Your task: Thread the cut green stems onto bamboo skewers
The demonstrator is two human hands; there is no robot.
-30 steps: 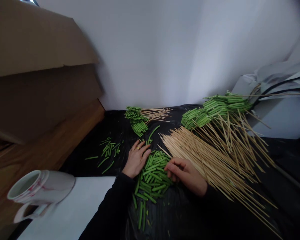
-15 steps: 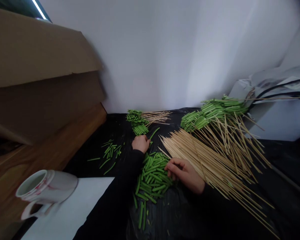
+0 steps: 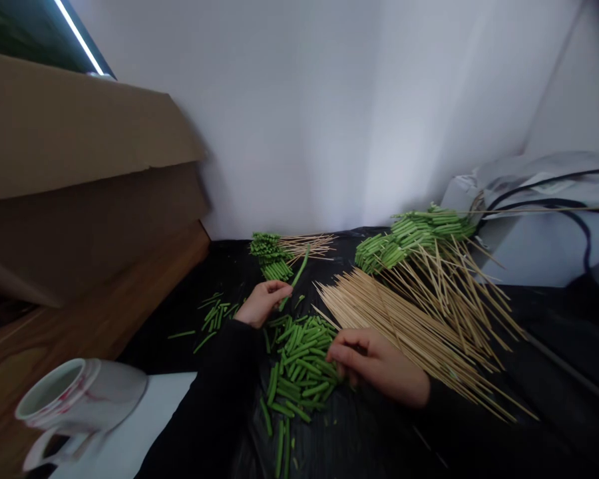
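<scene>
A long green bean (image 3: 301, 267) is pinched in my left hand (image 3: 262, 304), its upper end pointing up and slightly right. My right hand (image 3: 379, 366) is closed, thumb and fingers curled together at the right edge of a pile of cut green bean pieces (image 3: 304, 366); whatever it may hold is hidden. Just beyond that hand, a fan of bare bamboo skewers (image 3: 399, 313) lies with its pointed ends toward the pile. A small stack of skewered beans (image 3: 269, 253) sits against the wall, beyond my left hand.
A larger heap of skewered beans (image 3: 419, 233) lies at the back right beside a white box (image 3: 534, 246) with black cables. Loose bean scraps (image 3: 214, 316) are scattered at left. A mug (image 3: 94, 396) stands on white paper, near a cardboard box (image 3: 90, 140). Black plastic (image 3: 359, 432) covers the work surface.
My left hand has lifted the long bean off the black plastic and drawn back left with it. My right hand stays by the pile. The camera view has shifted slightly.
</scene>
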